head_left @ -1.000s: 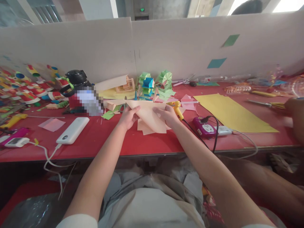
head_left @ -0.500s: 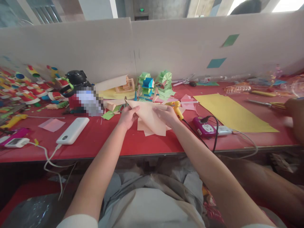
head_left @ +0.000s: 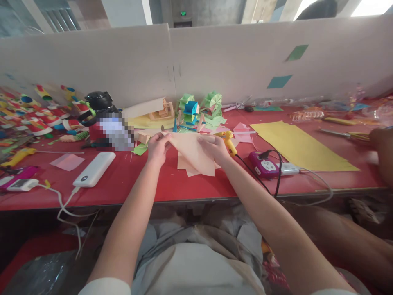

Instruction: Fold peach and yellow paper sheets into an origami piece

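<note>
A pale cream sheet of paper is stretched between my two hands over the red table. My left hand pinches its far left corner between thumb and fingers. Across from it, my right hand grips the sheet's right edge, thumb on top. Beneath the sheet, other pale pieces of paper stick out. Just beyond the right hand lies a yellow hot glue gun. Folded green paper shapes and a blue one stand behind the sheet.
A white power bank and pink paper lie to the left, near a dark-lidded bottle. Rightward are a purple power socket, yellow sheets and scissors. Another person's hand is at the right edge.
My left hand has shifted slightly left and its grip on the paper's corner has changed. My right hand has stayed almost in place.
</note>
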`<control>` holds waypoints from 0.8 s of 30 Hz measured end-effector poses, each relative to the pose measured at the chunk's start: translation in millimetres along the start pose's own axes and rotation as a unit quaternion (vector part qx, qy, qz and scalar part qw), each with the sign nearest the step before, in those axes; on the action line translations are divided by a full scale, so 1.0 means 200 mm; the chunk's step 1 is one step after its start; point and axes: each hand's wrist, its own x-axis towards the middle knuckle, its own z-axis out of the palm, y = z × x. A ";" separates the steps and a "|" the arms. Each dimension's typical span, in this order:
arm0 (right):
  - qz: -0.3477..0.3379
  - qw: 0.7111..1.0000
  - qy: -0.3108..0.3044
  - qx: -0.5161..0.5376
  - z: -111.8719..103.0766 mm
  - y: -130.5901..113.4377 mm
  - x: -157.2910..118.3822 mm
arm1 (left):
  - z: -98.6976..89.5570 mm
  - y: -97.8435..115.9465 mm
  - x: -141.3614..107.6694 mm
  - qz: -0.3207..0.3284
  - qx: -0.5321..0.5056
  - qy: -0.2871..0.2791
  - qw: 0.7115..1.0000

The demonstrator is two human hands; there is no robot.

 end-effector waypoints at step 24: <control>0.003 1.000 -0.002 -0.016 0.00 -0.02 0.00 | -0.01 -0.01 0.00 0.024 0.015 -0.002 1.000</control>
